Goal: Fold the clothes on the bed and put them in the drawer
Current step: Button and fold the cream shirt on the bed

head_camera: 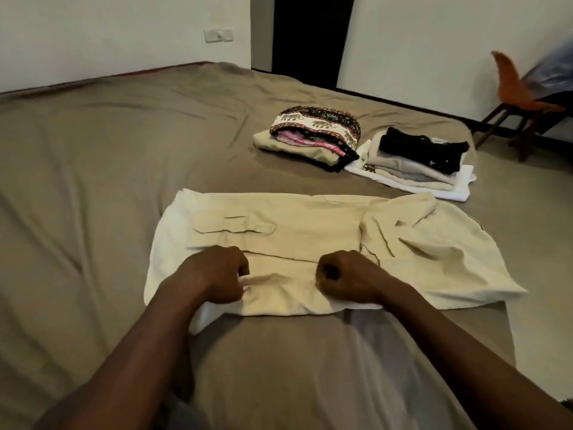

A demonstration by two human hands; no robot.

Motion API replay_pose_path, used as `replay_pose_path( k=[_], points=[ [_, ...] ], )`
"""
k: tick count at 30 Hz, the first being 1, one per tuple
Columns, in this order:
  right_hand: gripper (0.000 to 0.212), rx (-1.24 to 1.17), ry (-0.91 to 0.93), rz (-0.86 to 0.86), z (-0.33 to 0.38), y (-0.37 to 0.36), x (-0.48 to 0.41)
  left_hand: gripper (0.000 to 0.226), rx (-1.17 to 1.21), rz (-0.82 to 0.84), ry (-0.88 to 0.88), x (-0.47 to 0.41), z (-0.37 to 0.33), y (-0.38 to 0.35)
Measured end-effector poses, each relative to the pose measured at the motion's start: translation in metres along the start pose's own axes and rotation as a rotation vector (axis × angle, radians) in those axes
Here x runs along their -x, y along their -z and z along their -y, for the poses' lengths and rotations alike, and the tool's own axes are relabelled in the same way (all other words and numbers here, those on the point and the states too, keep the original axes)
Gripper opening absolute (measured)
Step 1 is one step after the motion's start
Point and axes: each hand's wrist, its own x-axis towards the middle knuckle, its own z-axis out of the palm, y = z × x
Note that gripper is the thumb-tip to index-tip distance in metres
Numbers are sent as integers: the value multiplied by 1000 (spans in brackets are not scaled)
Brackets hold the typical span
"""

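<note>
A cream garment (294, 225) is lying spread across the near part of the bed (93, 181), its pocket flaps facing up and one part fanning out to the right. Both hands are resting on its near edge, a little apart. The left hand (217, 274) is curling its fingers and pinching a ridge of cloth against the thumb. The right hand (347, 277) is bunched into a fist on the fabric and seems to be gripping cloth too, though the fingers are hiding exactly what they hold. Taking hold at two points along one edge suggests the person is getting ready to lift that edge evenly and carry it over the rest, so the fold comes out straight.

Further back on the bed, two piles are sitting just beside each other: an elephant-print pile (313, 135) and a pile topped with black cloth (415, 159). Keeping them well apart from the garment is probably leaving room for folding, and stacking them is likely making the carry to the drawer easier. No drawer is showing in this view, so the putting away looks not yet started.

An orange chair (521, 94) is standing off to the right and a wall switch (218, 35) is showing on the far wall. No brand, label or readable writing is showing anywhere; the elephant pattern is the only marking.
</note>
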Motion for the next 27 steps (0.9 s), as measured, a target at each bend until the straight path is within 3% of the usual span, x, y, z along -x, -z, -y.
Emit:
replay_pose_path(
  k=[5, 10, 14, 19, 23, 24, 27],
  points=[
    [20, -335, -130, 67, -11, 26, -3, 47, 102, -109, 131, -3, 31, 16],
    [21, -110, -83, 149, -14, 32, -2, 34, 306, -117, 27, -3, 50, 22],
    [22, -122, -75, -4, -18, 45, -18, 66, 507, -6, 14, 8, 88, 36],
    [17, -53, -82, -112, -11, 56, -52, 27, 853, -278, 86, -3, 107, 32],
    [17, 173, -65, -242, 1, 48, -87, 12, 912, -468, 264, -30, 113, 25],
    [19, 259, -76, -290, 1, 42, -94, 18, 886, -514, 327, -35, 113, 24],
    [17, 355, -164, -474, 7, 22, -113, 72, 768, -491, 494, -35, 111, 22]
  ],
)
